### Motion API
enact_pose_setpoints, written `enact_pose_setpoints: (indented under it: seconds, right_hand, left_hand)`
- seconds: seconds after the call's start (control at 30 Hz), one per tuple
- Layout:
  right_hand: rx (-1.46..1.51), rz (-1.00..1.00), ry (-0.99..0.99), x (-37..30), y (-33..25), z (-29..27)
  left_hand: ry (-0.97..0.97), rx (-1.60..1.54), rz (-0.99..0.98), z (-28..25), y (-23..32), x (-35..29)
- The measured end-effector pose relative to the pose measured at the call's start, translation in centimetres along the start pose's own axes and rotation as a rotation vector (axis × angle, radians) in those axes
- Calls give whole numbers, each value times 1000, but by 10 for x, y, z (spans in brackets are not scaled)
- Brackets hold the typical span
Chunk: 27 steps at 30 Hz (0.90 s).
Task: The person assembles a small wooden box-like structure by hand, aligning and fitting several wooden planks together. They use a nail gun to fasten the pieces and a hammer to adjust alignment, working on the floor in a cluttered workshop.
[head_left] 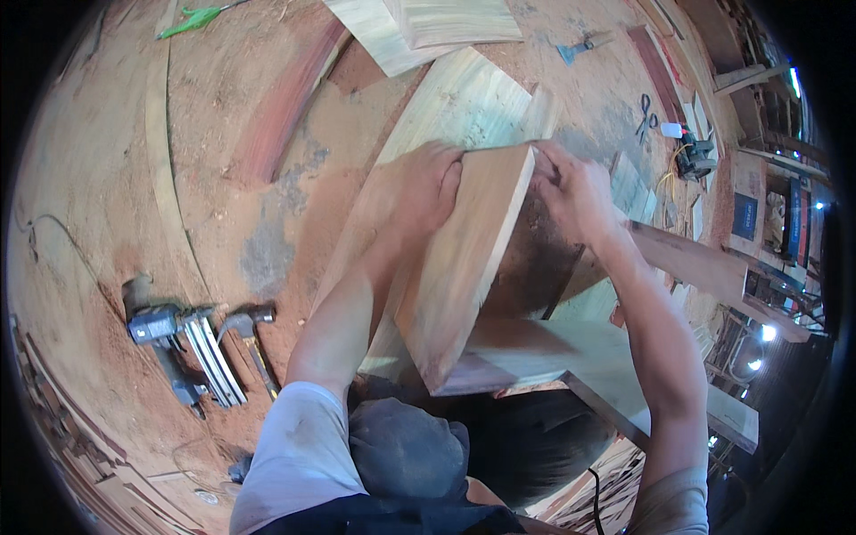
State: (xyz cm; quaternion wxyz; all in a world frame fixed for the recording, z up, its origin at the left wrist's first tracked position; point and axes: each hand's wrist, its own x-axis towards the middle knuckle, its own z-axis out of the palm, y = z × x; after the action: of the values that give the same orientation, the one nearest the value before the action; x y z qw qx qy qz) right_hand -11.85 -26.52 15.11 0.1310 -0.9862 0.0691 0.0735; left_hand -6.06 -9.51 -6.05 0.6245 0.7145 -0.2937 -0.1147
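A wide wooden board [473, 250] stands tilted on edge in front of me, its near corner low by my knee. My left hand [434, 183] is closed round its far left part, the thumb lying along the board's face. At the far right corner my right hand [572, 192] has its bent fingers pressed against the board's edge; what lies behind those fingertips is hidden. Beneath and beyond it lies a pale plank [455, 98]. Another plank [535, 343] extends to the right below my right forearm.
On the dusty floor at left lie a nail gun [183, 352] and a claw hammer [252, 343]. A reddish board [290, 107], scissors [646, 118], a blue-bladed scraper [575, 49] and a green-handled tool [194, 20] lie farther off. A dark power tool [695, 156] sits at right.
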Motion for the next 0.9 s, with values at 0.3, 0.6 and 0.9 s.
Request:
enact_pose_setpoints:
  seconds: [0.3,0.6,0.9]
  right_hand:
    - [109,-16,4,1,-2,0]
    - [167,26,-53,3,-1,-6]
    - [169,-108,81,5,-3,2]
  left_hand:
    - [37,28,45,-2,0,-4]
    - [16,-3,57,-4,0,-3]
    - [-20,-26,17,-5,5,-4]
